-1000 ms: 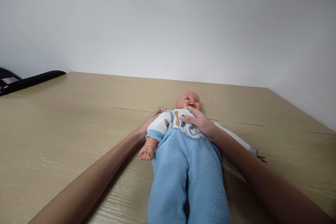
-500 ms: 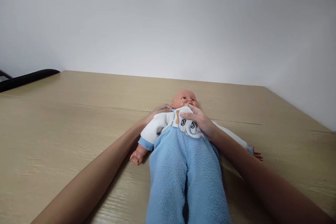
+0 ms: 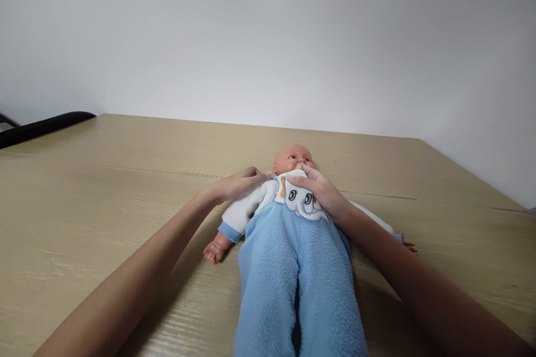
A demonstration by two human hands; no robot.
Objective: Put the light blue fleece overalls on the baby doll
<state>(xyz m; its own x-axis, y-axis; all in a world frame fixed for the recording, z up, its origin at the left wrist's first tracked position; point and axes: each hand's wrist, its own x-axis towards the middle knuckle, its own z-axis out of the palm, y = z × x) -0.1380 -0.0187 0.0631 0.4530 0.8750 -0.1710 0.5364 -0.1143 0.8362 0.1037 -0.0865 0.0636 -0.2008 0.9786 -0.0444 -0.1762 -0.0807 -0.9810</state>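
The right hand pinches the collar in a narrow grip under the chin of the doll. The left hand lies curled on its white shoulder; whether that grip holds, I cannot tell. The doll lies face up on the bench.

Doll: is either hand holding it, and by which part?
The right hand pinches the doll by its collar, under the chin; the left hand lies on its white shoulder, grip unclear.
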